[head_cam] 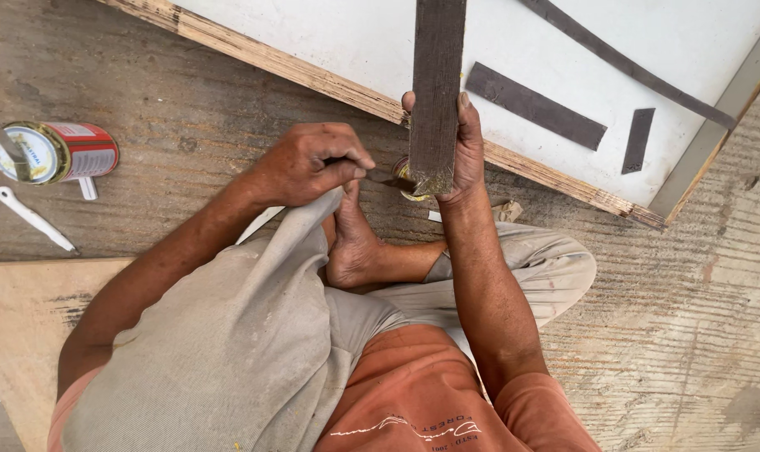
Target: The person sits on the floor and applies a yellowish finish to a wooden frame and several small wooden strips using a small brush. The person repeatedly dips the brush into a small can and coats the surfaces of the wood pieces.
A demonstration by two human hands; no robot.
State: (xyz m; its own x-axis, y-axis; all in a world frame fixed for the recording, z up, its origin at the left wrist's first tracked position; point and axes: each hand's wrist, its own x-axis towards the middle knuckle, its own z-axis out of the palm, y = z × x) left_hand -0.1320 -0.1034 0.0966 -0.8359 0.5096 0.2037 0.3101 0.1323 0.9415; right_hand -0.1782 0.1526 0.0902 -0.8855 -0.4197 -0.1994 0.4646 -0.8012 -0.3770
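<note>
I see the right hand (pixel 468 155) gripping a long dark grey laminate strip (pixel 437 84) upright over the white board's edge (pixel 330 79). Left hand (pixel 309 163) clenched on a thin tool (pixel 378 176) at the strip's lower end, beside a small open tin (pixel 409 180).

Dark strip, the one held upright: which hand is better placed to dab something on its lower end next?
Probably the left hand. It grips a thin tool whose tip points at the small tin beside the dark strip. The right hand is busy holding that strip.
</note>
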